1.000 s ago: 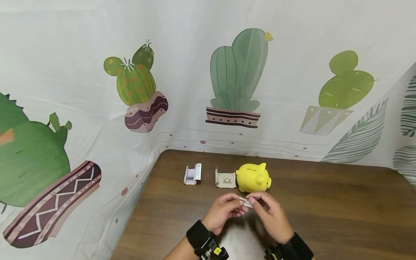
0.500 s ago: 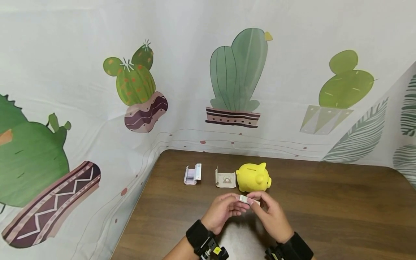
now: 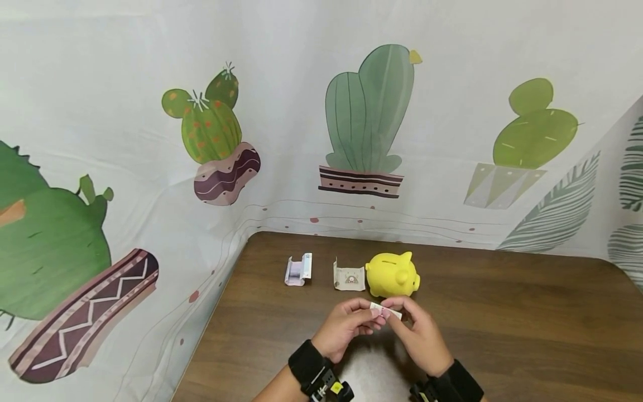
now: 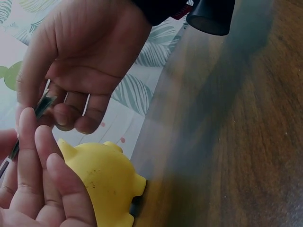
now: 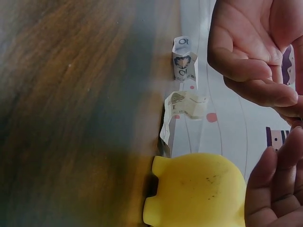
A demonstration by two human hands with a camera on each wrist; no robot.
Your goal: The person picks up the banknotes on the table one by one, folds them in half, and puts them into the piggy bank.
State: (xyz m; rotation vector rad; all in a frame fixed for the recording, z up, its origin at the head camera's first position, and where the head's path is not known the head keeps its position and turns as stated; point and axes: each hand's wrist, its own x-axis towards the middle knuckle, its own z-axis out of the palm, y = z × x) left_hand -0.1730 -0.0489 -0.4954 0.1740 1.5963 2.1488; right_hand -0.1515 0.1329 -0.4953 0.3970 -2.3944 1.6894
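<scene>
A folded banknote (image 3: 396,313) makes a narrow pale strip between my two hands, just in front of a yellow piggy bank (image 3: 392,276). My left hand (image 3: 344,325) pinches it between thumb and fingers at its left part. From the other side, my right hand (image 3: 418,335) pinches it near the middle, so its right end sticks out. In the left wrist view the banknote (image 4: 45,104) appears edge-on and dark, partly hidden by fingers. The right wrist view shows the piggy bank (image 5: 199,189) beside my right fingers; the held note is mostly hidden there.
Left of the piggy bank lies a creased beige banknote (image 3: 350,280) with upturned edges. Farther left is a purplish creased banknote (image 3: 296,272), marked 10 in the right wrist view. The brown wooden table (image 3: 512,312) meets a cactus-print cloth (image 3: 281,139) behind.
The strip between my hands has come into fuller view, its right end now jutting past my right thumb. My left thumb shifts off and back onto it. Both wrists stay nearly still.
</scene>
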